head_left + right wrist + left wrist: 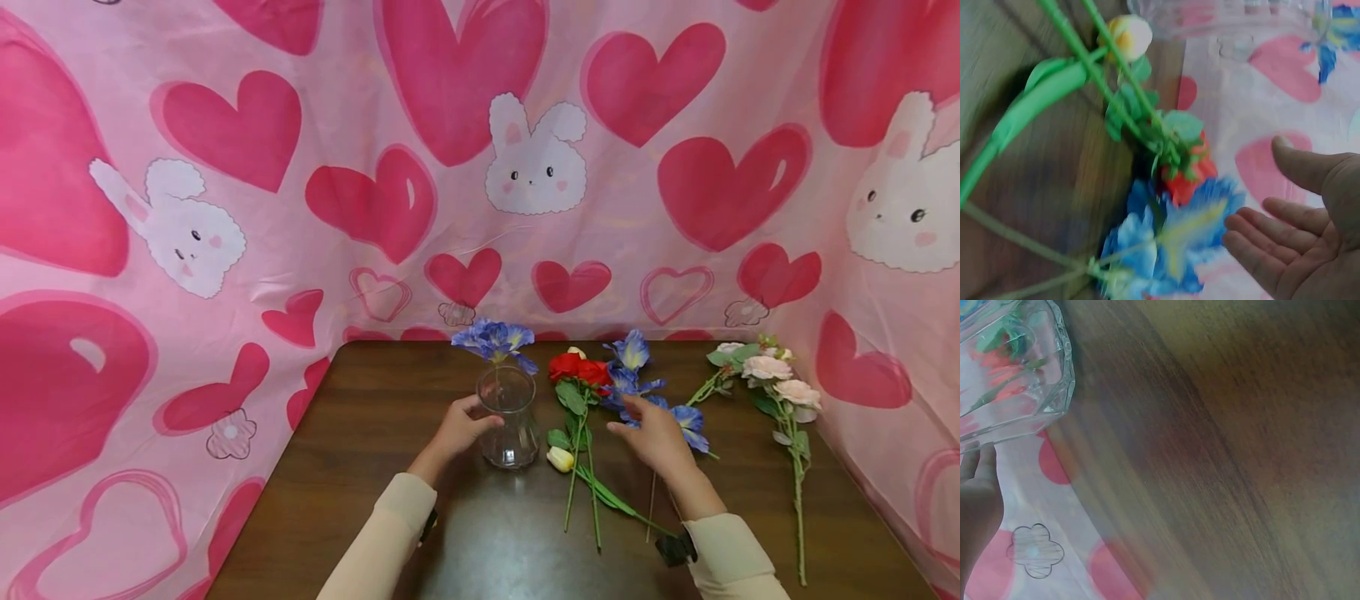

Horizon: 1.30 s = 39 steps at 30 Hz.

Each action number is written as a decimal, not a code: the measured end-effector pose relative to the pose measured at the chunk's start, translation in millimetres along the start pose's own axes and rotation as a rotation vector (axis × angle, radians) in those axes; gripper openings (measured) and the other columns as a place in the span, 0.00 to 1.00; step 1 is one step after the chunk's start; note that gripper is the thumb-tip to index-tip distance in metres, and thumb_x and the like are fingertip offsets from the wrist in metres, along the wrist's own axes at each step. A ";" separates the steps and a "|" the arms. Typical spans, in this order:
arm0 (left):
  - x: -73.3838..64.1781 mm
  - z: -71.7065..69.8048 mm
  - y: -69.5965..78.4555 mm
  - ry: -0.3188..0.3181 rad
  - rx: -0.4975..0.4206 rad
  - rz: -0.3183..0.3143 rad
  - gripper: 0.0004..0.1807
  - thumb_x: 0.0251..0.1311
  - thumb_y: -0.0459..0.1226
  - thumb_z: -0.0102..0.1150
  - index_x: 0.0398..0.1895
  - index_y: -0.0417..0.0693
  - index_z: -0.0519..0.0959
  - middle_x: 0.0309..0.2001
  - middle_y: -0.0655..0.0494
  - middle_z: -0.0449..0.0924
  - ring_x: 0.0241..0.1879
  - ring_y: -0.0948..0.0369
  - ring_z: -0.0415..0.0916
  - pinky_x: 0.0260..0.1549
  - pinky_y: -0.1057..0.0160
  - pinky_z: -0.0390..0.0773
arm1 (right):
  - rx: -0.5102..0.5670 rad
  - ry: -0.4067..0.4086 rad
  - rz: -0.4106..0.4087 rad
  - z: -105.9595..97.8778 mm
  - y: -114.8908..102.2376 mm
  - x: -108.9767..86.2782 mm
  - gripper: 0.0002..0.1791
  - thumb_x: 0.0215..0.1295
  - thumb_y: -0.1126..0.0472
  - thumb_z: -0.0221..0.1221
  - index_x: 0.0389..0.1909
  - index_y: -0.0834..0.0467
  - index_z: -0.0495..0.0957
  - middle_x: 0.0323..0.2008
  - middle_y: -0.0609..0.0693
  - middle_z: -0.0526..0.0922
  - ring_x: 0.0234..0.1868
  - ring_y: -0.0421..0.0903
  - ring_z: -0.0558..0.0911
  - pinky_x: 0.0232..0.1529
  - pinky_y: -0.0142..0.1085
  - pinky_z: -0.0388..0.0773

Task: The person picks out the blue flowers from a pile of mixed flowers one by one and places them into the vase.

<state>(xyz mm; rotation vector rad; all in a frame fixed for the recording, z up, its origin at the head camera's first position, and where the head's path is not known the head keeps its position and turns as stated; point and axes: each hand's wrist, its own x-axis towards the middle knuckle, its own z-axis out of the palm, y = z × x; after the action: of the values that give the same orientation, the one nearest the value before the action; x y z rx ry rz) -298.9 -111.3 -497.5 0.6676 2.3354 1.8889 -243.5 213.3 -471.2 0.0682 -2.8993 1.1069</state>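
A clear glass vase (510, 437) stands upright on the table, with a blue iris (493, 337) showing at its mouth. My left hand (461, 429) holds the vase's left side, thumb in front and fingers partly hidden behind the glass. In the left wrist view, fingertips meet the edge of the vase (1054, 394). My right hand (656, 437) is over the loose blue irises (630, 379). The right wrist view has this hand (1300, 231) with fingers extended and nothing in them, beside a blue iris (1179, 240).
Red roses (577, 369) and a pale yellow tulip (560, 459) lie between the vase and my right hand, stems toward me. Pale pink roses (780, 379) lie at the table's right. A pink heart-print cloth (465, 225) hangs behind the dark wooden table (360, 417).
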 end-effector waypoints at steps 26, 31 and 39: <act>1.6 -0.2 -5.0 -0.027 -0.051 0.056 0.28 0.56 0.30 0.67 0.57 0.22 0.71 0.58 0.29 0.71 0.56 0.36 0.71 0.49 0.62 0.77 | -0.184 -0.146 0.173 -4.8 67.0 -43.3 0.20 0.55 0.64 0.67 0.15 0.54 0.64 0.16 0.45 0.58 0.20 0.44 0.60 0.25 0.38 0.57; 2.0 -1.2 -6.6 -0.040 -0.058 0.037 0.30 0.56 0.32 0.67 0.59 0.23 0.71 0.59 0.30 0.70 0.57 0.36 0.71 0.51 0.58 0.77 | -0.156 -0.145 0.166 -0.6 72.7 -47.6 0.28 0.54 0.67 0.67 0.13 0.50 0.55 0.15 0.43 0.49 0.18 0.42 0.52 0.23 0.35 0.52; 2.6 -1.4 -7.8 -0.051 -0.052 0.043 0.30 0.56 0.31 0.67 0.59 0.23 0.70 0.59 0.29 0.70 0.57 0.35 0.70 0.51 0.62 0.76 | -0.170 -0.159 0.204 3.6 78.5 -48.1 0.26 0.52 0.67 0.68 0.13 0.50 0.59 0.14 0.43 0.55 0.19 0.43 0.59 0.24 0.36 0.56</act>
<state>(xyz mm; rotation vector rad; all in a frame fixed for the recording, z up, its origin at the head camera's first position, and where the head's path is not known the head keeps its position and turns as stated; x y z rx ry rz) -303.9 -112.9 -504.0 0.7570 2.2511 1.9187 -199.8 270.7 -528.5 -0.1548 -3.1906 0.9111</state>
